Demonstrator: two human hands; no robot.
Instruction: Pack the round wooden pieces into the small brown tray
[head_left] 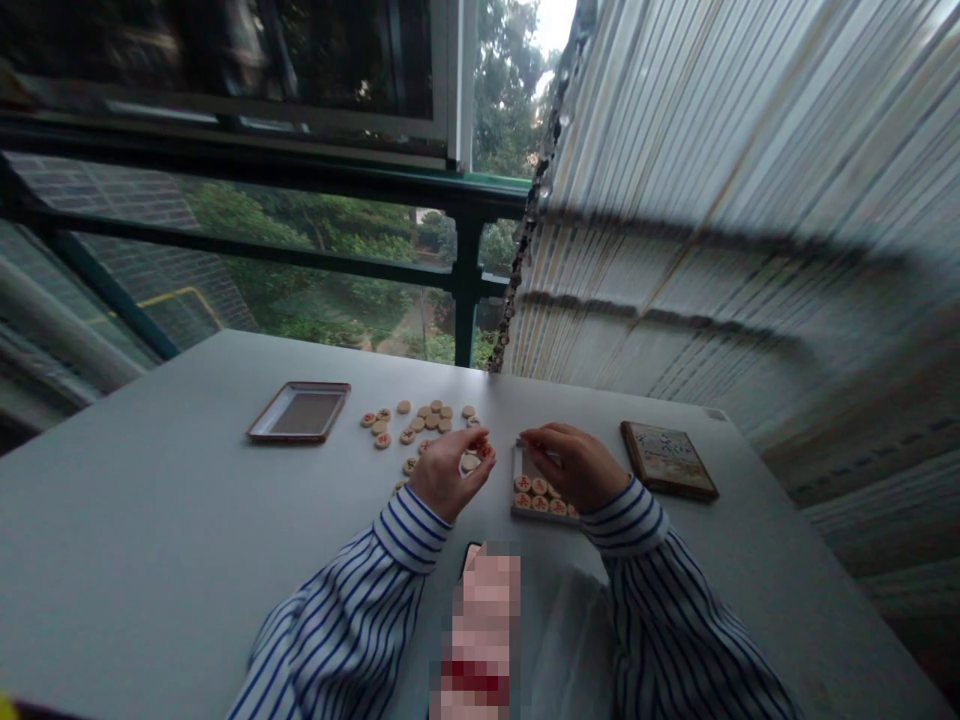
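Observation:
Several round wooden game pieces [420, 421] with red or dark characters lie loose on the grey table [150, 540]. My left hand [448, 470] hovers over their near end and pinches one piece between thumb and fingers. My right hand [574, 464] rests curled over a small shallow tray [519, 512] that holds several pieces in rows; what its fingertips hold, if anything, is hidden. Both arms wear blue-striped white sleeves.
An empty red-rimmed tray [300, 411] sits at the left of the loose pieces. A flat decorated box lid [667, 459] lies at the right. A window railing [465, 290] and a slatted blind [720, 200] stand behind the table.

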